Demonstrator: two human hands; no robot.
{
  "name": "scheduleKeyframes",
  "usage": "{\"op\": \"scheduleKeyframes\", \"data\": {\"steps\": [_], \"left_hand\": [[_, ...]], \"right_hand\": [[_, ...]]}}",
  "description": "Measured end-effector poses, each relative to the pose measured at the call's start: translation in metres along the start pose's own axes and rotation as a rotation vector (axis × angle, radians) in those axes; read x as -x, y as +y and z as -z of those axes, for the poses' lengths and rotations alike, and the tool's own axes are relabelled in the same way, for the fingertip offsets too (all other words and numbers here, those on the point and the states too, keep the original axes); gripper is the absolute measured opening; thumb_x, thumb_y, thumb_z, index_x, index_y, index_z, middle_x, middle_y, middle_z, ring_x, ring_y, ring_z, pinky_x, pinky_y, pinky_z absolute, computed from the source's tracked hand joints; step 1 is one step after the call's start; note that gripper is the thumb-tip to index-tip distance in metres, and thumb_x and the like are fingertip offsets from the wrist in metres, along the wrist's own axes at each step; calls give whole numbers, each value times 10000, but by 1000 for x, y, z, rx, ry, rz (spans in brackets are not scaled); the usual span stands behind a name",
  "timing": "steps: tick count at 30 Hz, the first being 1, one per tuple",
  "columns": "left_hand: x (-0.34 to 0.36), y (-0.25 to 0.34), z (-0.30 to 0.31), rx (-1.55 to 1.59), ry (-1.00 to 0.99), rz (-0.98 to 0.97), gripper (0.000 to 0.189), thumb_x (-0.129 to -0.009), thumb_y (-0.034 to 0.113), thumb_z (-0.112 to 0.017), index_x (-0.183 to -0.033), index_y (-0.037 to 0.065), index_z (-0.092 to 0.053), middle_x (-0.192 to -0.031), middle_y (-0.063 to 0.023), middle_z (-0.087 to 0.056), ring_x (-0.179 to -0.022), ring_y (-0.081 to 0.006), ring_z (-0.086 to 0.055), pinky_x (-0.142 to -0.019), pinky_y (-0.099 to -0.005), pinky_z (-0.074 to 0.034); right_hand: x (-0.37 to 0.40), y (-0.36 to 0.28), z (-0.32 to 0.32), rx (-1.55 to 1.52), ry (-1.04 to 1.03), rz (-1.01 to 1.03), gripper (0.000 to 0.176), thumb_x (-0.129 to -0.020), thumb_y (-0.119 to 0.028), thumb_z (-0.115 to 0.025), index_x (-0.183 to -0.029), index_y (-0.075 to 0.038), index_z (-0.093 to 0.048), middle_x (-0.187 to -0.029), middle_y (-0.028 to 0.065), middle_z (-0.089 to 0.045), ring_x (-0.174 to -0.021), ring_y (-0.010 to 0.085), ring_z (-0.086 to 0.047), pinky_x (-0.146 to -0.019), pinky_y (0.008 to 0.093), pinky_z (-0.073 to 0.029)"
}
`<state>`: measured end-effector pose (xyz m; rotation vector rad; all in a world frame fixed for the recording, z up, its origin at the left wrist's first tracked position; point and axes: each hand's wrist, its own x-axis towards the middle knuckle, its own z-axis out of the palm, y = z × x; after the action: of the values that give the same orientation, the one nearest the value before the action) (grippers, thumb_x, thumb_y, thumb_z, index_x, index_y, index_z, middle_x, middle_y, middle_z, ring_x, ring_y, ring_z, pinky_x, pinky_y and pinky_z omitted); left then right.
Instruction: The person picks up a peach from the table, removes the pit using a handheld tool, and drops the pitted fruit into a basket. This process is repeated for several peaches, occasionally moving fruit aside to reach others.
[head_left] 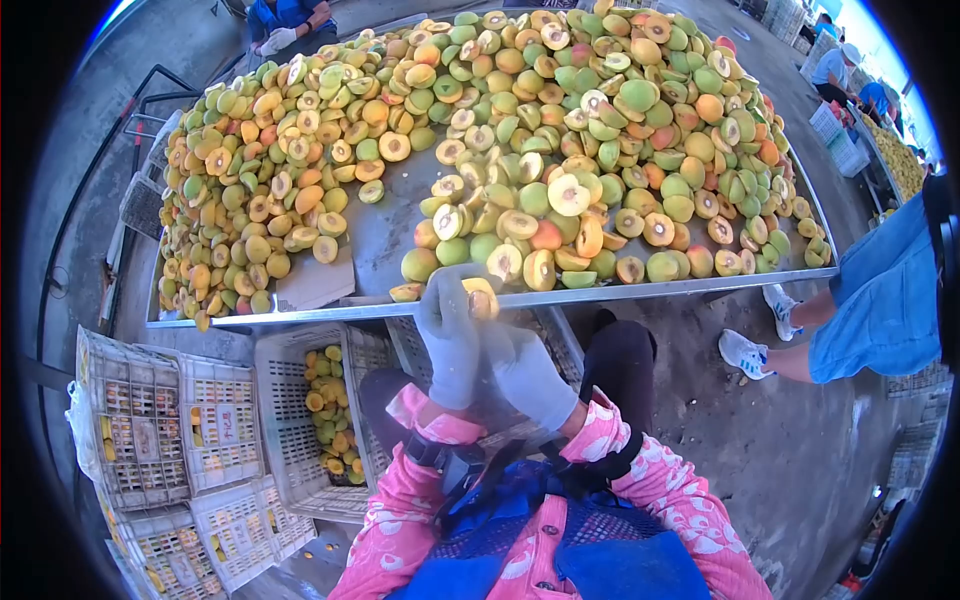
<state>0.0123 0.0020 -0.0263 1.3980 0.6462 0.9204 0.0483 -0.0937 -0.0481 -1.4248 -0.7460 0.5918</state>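
Note:
In the head view, my left hand (447, 335) wears a pale grey glove and is closed on a yellow stone-fruit half (481, 299), just in front of the table's metal rim. My right hand (532, 378), gloved too, comes up right beside it below the fruit. Its fingers look curled in and are partly smeared; anything in them is hidden. Past my hands, a large heap of cut stone fruit (560, 150), green, yellow and reddish, covers much of the metal table (395, 205). Many halves show a brown stone or a hollow.
A white plastic crate (285, 440) with fruit halves stands below the table at my left. Stacked crates (135, 420) are beside it. A person in blue shorts (885, 290) stands at the right. Gloved hands of another person (285, 38) are across the table.

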Motion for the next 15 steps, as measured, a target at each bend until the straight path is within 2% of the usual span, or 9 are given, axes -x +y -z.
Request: {"op": "scheduleKeyframes", "data": {"steps": [2,4,5,6,7,9,10,13,15], "left_hand": [[-1,2,2,21,-28,13,283,-959,204,-431,-921,-5,-617,-820,-66,-611,-699,-129,-546,-639,-262,-456],[-3,1,5,-170,-104,-130,297,-964,213,-425,-927,-3,-624,-818,-65,-621,-705,-126,-553,-635,-260,-457],[-3,-1,7,-174,-106,-128,297,-964,213,-425,-927,-3,-624,-818,-65,-621,-705,-126,-553,-635,-260,-457],[-4,-4,9,-44,-143,68,293,-962,219,-430,-933,1,-625,-814,-61,-625,-709,-127,-558,-637,-259,-457],[-5,-1,10,87,-177,262,290,-960,224,-436,-939,5,-626,-811,-58,-629,-713,-129,-563,-639,-257,-458],[-2,9,10,90,-266,221,284,-960,230,-443,-953,10,-622,-809,-50,-630,-712,-126,-561,-640,-255,-457],[-2,14,9,95,-361,174,278,-959,236,-449,-967,16,-618,-808,-43,-631,-711,-124,-559,-640,-253,-455],[-8,-37,17,120,-343,187,367,-987,340,-438,-896,23,-598,-761,-60,-614,-648,-135,-579,-559,-241,-461],[-3,-75,32,436,53,453,332,-964,341,-499,-904,30,-601,-784,-56,-599,-663,-143,-575,-573,-251,-473]], "right_hand": [[2,6,-1,-131,-43,-87,333,-996,-290,-468,-914,-5,-619,-659,99,-588,-548,164,-522,-522,290,-417],[0,-3,4,-266,-84,-171,370,-1003,-340,-451,-871,-34,-610,-604,51,-550,-475,139,-479,-452,265,-379],[-1,-20,15,-481,-248,-475,412,-998,-410,-419,-830,-68,-574,-568,4,-472,-423,107,-402,-404,244,-319],[-2,-30,23,-692,-416,-781,456,-994,-480,-387,-789,-102,-538,-532,-42,-395,-372,75,-326,-356,222,-260],[-4,-28,27,-694,-419,-782,456,-994,-480,-387,-789,-102,-538,-532,-42,-395,-372,75,-326,-356,222,-260],[-6,-20,32,-1050,-699,-924,538,-934,-617,-386,-684,-144,-445,-506,-79,-279,-362,45,-219,-341,219,-169],[-5,-15,31,-1053,-699,-921,538,-934,-617,-386,-684,-144,-445,-506,-79,-279,-362,45,-219,-341,219,-169],[0,-4,27,-1381,-811,-849,527,-957,-590,-345,-771,-117,-487,-506,-65,-277,-360,42,-219,-332,197,-199],[1,0,23,-1052,-782,-846,596,-894,-682,-375,-672,-134,-443,-520,-82,-251,-373,37,-198,-345,207,-159]]}}
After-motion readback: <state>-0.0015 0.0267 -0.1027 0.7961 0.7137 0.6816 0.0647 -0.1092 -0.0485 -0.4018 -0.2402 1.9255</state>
